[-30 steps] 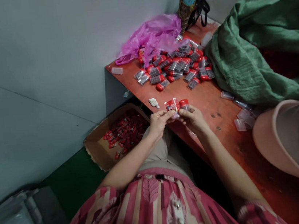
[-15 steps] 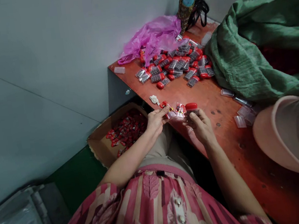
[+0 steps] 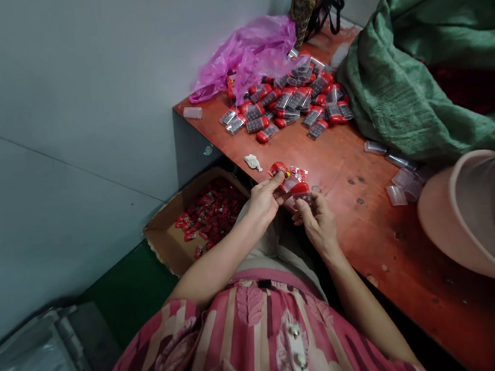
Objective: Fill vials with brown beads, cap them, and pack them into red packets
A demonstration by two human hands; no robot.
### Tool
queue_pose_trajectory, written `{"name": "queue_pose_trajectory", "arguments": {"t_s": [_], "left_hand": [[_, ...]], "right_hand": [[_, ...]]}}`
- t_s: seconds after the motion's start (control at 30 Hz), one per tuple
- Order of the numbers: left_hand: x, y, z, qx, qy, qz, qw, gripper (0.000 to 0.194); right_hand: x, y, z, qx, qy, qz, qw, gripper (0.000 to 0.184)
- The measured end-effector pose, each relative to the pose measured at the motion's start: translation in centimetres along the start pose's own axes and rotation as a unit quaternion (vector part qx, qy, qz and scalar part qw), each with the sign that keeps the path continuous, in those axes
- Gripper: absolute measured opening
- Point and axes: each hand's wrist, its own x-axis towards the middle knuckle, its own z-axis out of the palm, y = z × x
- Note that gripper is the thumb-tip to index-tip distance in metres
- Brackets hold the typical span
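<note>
Holding one vial (image 3: pixel 301 193) (red-capped), right hand (image 3: pixel 319 224), two packets (image 3: pixel 287 174), left hand (image 3: pixel 265 201)

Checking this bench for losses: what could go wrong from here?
The red-capped tube in the right hand is close to the edge of the bench, so a slip might send it over. Red packets in the left hand could fall into the cardboard box of similar packets and get mixed. The green cloth might sweep the loose clear tubes off.

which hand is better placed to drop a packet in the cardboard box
The left hand, probably: it pinches a red packet close to the cardboard box, while the right hand sits farther off, on a red-capped tube.
</note>
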Motion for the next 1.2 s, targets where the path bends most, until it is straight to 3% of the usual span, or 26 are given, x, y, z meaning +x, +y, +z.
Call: {"name": "queue_pose_trajectory", "arguments": {"t_s": [0.2, 0.37, 0.57, 0.73, 0.83, 0.93, 1.07, 1.2], "left_hand": [[0.3, -0.3, -0.3, 0.009, -0.007, 0.005, 1.000, 0.020], [-0.2, -0.7, 0.3, 0.020, -0.058, 0.001, 0.998, 0.023], [-0.3, -0.6, 0.5, 0.070, -0.098, 0.003, 0.993, 0.030], [-0.3, -0.9, 0.7, 0.103, -0.116, 0.005, 0.988, 0.032], [-0.2, -1.1, 0.5, 0.144, -0.112, -0.015, 0.983, 0.033], [-0.1, -1.2, 0.2, 0.184, -0.131, -0.015, 0.974, 0.034], [0.1, -0.9, 0.0, 0.232, -0.165, -0.009, 0.959, 0.034], [0.1, -0.9, 0.2, 0.242, -0.154, -0.005, 0.958, 0.033]], "right_hand": [[-0.1, -0.1, -0.4, 0.027, 0.006, 0.013, 1.000, 0.030], [0.1, -0.1, -0.2, 0.041, 0.001, 0.023, 0.999, 0.029], [0.3, -0.6, -0.2, 0.160, -0.039, 0.052, 0.985, 0.026], [0.3, 0.2, 0.0, 0.105, 0.034, 0.034, 0.993, 0.031], [0.2, 0.5, 0.0, 0.085, 0.043, 0.020, 0.995, 0.032], [0.4, 0.3, -0.2, 0.144, 0.004, 0.038, 0.989, 0.028], [0.7, 0.0, -0.5, 0.264, -0.062, 0.083, 0.959, 0.025], [0.8, 0.2, -0.3, 0.235, -0.017, 0.061, 0.970, 0.026]]}}
